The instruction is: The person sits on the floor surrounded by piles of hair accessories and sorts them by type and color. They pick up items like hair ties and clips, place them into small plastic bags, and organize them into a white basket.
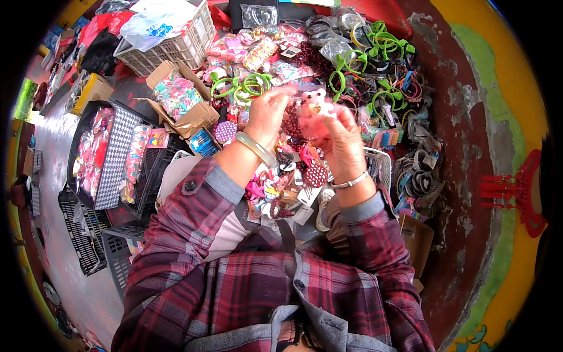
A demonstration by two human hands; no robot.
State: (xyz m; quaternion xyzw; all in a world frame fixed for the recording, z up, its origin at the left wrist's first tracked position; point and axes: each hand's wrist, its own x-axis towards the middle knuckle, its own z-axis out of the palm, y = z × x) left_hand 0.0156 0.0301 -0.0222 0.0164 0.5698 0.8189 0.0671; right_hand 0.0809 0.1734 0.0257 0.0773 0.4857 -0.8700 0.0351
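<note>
White crate point(186, 48), green hoops point(246, 87), cardboard box point(193, 117).

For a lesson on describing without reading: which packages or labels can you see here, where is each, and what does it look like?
Clear packet: held up by left hand and right hand; pink item inside.
Cardboard box: left of the hands; brown, flaps open.
White plastic bag: in the grey crate, top left; blue print.

Even, soft daylight, weak shadows, strong fisheye bending with black corners, slight blur overall.
</note>
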